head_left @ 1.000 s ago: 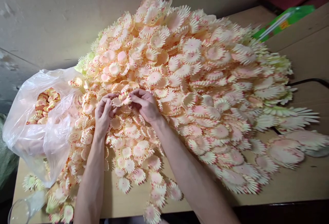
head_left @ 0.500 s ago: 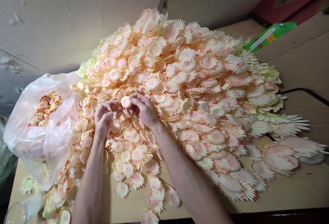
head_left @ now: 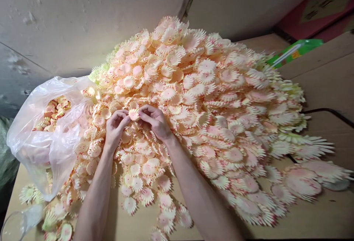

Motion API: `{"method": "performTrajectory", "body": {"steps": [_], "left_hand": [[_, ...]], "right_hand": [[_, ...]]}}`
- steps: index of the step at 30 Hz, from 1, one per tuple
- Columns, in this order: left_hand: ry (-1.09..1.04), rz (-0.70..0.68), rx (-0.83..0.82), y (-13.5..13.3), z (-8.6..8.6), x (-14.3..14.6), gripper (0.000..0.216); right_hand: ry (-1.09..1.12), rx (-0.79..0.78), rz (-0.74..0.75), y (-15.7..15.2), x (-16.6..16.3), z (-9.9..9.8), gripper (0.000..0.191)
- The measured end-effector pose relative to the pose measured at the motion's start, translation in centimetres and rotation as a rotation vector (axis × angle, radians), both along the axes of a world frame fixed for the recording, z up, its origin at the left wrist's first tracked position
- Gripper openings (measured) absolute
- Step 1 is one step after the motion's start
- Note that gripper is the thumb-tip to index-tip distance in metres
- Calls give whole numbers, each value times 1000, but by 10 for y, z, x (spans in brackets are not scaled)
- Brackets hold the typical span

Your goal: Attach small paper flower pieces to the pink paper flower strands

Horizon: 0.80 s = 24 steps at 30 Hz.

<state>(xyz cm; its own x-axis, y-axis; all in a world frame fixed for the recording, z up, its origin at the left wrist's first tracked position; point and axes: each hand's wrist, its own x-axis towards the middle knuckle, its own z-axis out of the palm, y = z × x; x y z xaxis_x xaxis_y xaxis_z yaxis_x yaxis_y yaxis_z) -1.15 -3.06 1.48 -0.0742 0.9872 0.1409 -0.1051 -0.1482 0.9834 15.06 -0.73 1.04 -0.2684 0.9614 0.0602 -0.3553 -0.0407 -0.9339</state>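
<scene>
Between my two hands is a small round petal piece (head_left: 134, 114), cream with a pale pink middle and a fringed edge. My left hand (head_left: 117, 125) pinches its left side between thumb and fingers. On its right side, the fingertips of my right hand (head_left: 155, 121) are closed on the same piece. Both hands are just above a large heap of similar fringed petal pieces (head_left: 193, 90), many with red-tipped edges. Smaller petal pieces (head_left: 137, 183) lie in front of the hands, between the forearms.
A translucent plastic bag (head_left: 62, 141) holding red-edged pieces stands at the left. A clear cup (head_left: 13, 226) is at the lower left. At the right are a green packet (head_left: 298, 51), a cardboard box (head_left: 326, 86) and a black cable (head_left: 332, 111). A wall (head_left: 96, 20) rises behind.
My left hand has come in from the left and now grips the petal piece that my right hand was holding. The whole view has shifted slightly.
</scene>
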Motion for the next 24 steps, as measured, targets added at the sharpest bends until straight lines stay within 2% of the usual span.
{"method": "performTrajectory", "body": {"steps": [6, 15, 20, 24], "left_hand": [[111, 2, 53, 0, 3, 6, 35], [124, -63, 30, -1, 1, 2, 32], [149, -79, 39, -1, 0, 1, 29], [83, -76, 9, -2, 1, 1, 33]], "right_hand": [[-26, 71, 81, -3, -1, 2, 24], [-39, 62, 170, -3, 1, 1, 24], [-53, 30, 141, -4, -1, -1, 25], [15, -14, 151, -4, -2, -2, 22]]}}
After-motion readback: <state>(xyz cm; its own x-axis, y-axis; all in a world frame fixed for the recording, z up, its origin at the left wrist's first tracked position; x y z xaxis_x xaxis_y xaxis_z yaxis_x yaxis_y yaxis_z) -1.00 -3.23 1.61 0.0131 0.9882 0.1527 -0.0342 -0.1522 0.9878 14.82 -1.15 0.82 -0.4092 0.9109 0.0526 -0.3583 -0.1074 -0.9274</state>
